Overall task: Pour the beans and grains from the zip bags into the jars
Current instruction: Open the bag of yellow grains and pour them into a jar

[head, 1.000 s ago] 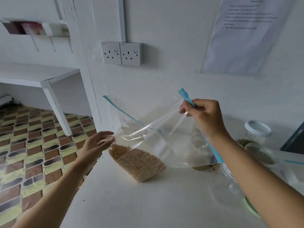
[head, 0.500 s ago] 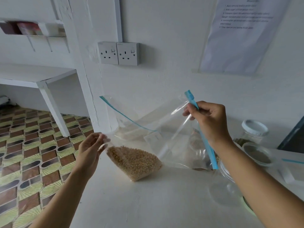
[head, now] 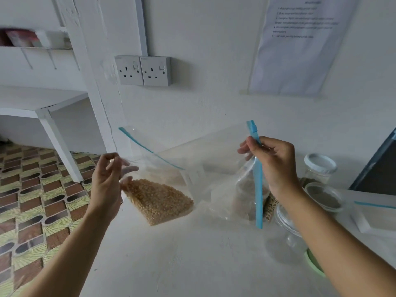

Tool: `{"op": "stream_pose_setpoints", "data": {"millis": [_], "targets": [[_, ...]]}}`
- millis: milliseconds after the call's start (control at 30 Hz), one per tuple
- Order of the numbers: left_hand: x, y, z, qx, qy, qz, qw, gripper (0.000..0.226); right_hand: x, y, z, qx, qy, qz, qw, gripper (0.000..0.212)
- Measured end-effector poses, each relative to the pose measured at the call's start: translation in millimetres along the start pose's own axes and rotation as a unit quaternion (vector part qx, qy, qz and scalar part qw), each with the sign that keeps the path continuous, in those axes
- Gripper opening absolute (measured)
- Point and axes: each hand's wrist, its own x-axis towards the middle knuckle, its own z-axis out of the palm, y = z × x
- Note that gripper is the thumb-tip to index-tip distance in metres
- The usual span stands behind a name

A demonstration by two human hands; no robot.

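Head — right hand (head: 276, 166) pinches zip bag (head: 192, 168) edge — left hand (head: 107, 183) holds corner.

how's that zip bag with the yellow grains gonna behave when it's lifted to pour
Probably floppy: the zip bag sags and creases below where the right hand pinches its blue strip. Likely bottom-heavy, since the grains pool in one low corner resting on the table. The grains may shift suddenly once tilted.
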Motion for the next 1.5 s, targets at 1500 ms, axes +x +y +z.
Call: {"op": "stream_pose_setpoints", "data": {"millis": [1500], "targets": [[-15.3, -34.0, -31.7, -0.011, -0.067, -0.068, 0.995, 0.017, -36.6, 26.1, 21.9, 0.049, 0.057, 0.092, 0.993, 0.011]]}}
